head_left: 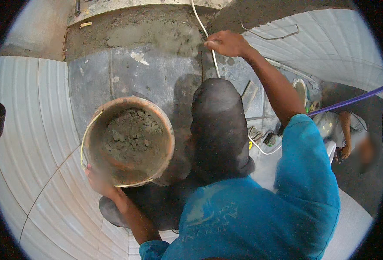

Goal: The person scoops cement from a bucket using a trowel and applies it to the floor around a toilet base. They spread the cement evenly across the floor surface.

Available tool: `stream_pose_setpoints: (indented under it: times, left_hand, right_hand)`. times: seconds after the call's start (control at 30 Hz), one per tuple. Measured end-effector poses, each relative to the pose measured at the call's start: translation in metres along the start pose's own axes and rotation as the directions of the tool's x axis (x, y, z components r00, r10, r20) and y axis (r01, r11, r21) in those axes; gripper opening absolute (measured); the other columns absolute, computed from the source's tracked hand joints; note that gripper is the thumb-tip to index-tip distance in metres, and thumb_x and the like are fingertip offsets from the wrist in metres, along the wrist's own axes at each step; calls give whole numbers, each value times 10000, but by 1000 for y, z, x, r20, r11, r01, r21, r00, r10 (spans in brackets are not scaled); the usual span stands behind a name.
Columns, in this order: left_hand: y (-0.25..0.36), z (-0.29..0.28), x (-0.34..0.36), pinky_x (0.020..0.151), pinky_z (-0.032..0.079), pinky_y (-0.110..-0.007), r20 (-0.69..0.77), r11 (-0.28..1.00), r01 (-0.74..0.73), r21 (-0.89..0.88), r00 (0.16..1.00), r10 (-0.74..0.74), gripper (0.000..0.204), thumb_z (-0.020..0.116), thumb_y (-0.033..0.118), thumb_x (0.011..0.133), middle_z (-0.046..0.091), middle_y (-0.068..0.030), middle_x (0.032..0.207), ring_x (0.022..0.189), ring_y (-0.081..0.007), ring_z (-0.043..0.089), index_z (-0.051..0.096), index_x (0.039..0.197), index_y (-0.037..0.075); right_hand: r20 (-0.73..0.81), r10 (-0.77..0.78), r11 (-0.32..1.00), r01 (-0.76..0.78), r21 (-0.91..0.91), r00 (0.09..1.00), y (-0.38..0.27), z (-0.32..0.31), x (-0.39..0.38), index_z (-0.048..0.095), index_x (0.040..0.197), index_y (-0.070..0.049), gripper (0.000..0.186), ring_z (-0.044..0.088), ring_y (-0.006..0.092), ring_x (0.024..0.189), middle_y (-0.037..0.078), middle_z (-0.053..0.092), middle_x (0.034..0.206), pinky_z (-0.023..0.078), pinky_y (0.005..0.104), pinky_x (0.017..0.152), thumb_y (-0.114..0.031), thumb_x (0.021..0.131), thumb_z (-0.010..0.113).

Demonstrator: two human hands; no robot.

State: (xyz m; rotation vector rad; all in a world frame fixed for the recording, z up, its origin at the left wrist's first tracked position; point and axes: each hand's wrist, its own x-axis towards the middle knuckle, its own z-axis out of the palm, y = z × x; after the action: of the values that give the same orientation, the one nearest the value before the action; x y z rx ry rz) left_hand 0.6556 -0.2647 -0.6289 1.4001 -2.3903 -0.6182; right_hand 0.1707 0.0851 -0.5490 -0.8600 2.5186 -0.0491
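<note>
A round bucket [169, 130] with a worn orange-brown rim stands to the left of my bent knee. Clumpy grey mortar [135, 132] lies inside it, and its thin wire handle [82, 145] rests down along the left side. My left hand [98, 180] is closed at the bucket's near-left rim, where the handle meets it; the hand is partly blurred. Farther off, my right hand [227, 43] has its fingers pinched around a white cable [200, 22], which runs from the far edge down behind my knee.
Wet mortar [157, 37] covers the far strip beyond grey floor tiles [87, 93]. White ribbed wall panels [26, 108] stand at left and right. A flat bar [249, 93], shoes [302, 91] and a purple strap [352, 99] are on the right, near another person [345, 130].
</note>
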Motion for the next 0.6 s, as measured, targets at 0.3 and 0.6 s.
stream_pose_setpoints:
  times: [0.3, 0.6]
  left_hand:
    - [29, -13, -15, 870, 453, -395, 138, 674, 439, -595, 881, -452, 533, 397, 414, 974, 576, -157, 1134, 1004, -250, 562, 565, 1157, -57]
    - [13, -15, -14, 854, 464, -370, 218, 546, 538, -643, 811, -543, 343, 432, 228, 946, 551, -123, 1098, 968, -251, 545, 544, 1090, -62]
  right_hand:
    - [-602, 246, 962, -269, 53, 760, 14, 115, 31, 552, 1071, -110, 362, 614, 367, 897, 140, 614, 1016, 498, 483, 711, -400, 858, 588]
    - [-148, 454, 818, -345, 459, 879, -38, 131, 52, 493, 1060, -3, 379, 587, 455, 947, 288, 617, 960, 453, 546, 793, -357, 937, 437]
